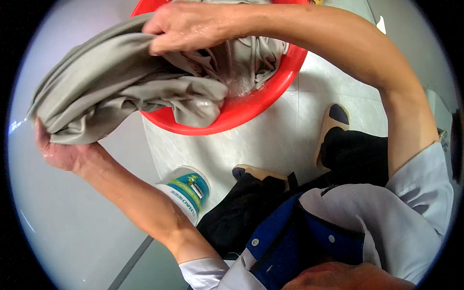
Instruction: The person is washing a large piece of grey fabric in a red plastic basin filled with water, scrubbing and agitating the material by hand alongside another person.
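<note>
A wet grey garment (121,87) stretches from the left out of a red plastic basin (251,104) on the tiled floor. My left hand (58,152) grips the garment's left end from below, outside the basin. My right hand (191,26) closes over the cloth at the basin's near rim, knuckles up. More grey cloth (251,53) and a little soapy water lie inside the basin.
A white bottle with a teal and green label (188,191) stands on the floor under my left forearm. My feet in tan slippers (331,121) and black trousers sit right of the basin. Pale floor tiles (270,145) surround everything.
</note>
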A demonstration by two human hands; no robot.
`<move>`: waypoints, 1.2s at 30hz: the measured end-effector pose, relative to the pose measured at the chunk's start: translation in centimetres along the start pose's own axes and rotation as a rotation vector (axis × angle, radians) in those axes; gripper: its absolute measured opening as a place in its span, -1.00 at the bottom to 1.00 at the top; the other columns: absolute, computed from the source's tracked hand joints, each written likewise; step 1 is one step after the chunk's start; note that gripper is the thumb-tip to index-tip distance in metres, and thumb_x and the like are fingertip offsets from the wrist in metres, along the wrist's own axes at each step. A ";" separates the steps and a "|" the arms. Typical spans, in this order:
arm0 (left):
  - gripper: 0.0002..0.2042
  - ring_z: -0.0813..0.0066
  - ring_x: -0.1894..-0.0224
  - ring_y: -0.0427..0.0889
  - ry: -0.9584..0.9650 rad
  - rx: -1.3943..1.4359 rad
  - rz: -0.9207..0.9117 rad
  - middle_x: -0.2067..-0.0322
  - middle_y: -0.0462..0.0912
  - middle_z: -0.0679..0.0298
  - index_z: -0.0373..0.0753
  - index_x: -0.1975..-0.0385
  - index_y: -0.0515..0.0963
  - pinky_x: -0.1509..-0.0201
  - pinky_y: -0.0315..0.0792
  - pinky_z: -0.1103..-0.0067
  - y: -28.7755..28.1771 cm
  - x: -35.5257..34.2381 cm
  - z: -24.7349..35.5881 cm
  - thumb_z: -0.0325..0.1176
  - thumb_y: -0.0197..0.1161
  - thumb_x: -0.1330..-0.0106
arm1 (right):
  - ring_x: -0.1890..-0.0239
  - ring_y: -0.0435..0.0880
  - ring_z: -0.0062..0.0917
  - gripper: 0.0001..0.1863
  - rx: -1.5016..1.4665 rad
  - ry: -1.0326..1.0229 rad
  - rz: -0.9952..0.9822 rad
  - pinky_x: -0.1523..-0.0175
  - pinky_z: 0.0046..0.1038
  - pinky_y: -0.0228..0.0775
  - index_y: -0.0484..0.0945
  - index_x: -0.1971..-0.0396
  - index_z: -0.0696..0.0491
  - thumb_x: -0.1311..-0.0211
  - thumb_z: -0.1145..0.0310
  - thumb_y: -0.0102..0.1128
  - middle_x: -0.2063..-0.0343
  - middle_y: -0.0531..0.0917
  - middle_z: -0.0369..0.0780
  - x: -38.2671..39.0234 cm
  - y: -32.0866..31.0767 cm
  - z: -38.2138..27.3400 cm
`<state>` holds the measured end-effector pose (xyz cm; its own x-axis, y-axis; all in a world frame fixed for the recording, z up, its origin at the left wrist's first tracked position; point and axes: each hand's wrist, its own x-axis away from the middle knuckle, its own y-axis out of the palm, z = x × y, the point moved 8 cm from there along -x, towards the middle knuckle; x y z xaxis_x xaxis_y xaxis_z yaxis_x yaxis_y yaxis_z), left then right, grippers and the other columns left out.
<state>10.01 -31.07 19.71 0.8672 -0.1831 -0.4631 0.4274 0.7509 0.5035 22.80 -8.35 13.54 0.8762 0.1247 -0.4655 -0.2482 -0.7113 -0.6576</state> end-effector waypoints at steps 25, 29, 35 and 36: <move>-0.75 0.42 0.12 0.66 -0.502 -0.285 -0.271 0.11 0.67 0.21 -0.41 -0.01 0.56 0.00 0.58 0.41 -4.9 3.1 -22.7 -0.43 0.17 -0.43 | 0.27 0.71 -0.23 -0.68 0.121 0.075 0.317 0.16 -0.25 0.54 0.58 0.31 0.25 -0.16 0.25 0.24 0.37 0.69 0.01 -6.5 -0.8 4.6; -0.76 0.41 0.18 0.67 -0.522 -0.242 -0.075 0.20 0.67 0.20 -0.38 0.01 0.53 0.13 0.64 0.45 -6.9 2.8 -23.2 -0.54 0.04 -0.38 | -0.01 0.65 -0.10 -0.44 0.598 0.325 -0.134 -0.06 -0.09 0.51 0.43 -0.11 0.06 -0.10 0.21 0.34 0.12 0.66 0.01 1.7 0.2 13.4; -0.73 0.14 -0.06 0.61 -0.351 -0.318 0.011 0.02 0.64 0.10 -0.35 -0.02 0.54 -0.15 0.58 0.15 -14.2 -2.6 -18.9 -0.42 0.09 -0.38 | 0.25 0.71 -0.22 -0.73 0.504 0.249 0.041 0.14 -0.26 0.54 0.61 0.27 0.19 -0.13 0.29 0.21 0.36 0.70 0.01 0.9 -5.1 17.1; -0.72 0.12 -0.10 0.59 -0.278 -0.328 0.047 -0.01 0.63 0.09 -0.35 -0.03 0.53 -0.19 0.55 0.13 -17.1 -2.7 -14.8 -0.39 0.07 -0.41 | 0.26 0.70 -0.23 -0.75 0.335 0.355 -0.012 0.10 -0.27 0.53 0.63 0.27 0.16 -0.12 0.33 0.18 0.35 0.69 0.00 -0.8 -4.9 13.0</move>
<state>-3.40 -34.03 1.57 0.9388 -0.2743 -0.2086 0.3209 0.9163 0.2396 17.91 4.07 9.48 0.9523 -0.1535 -0.2638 -0.3050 -0.4421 -0.8435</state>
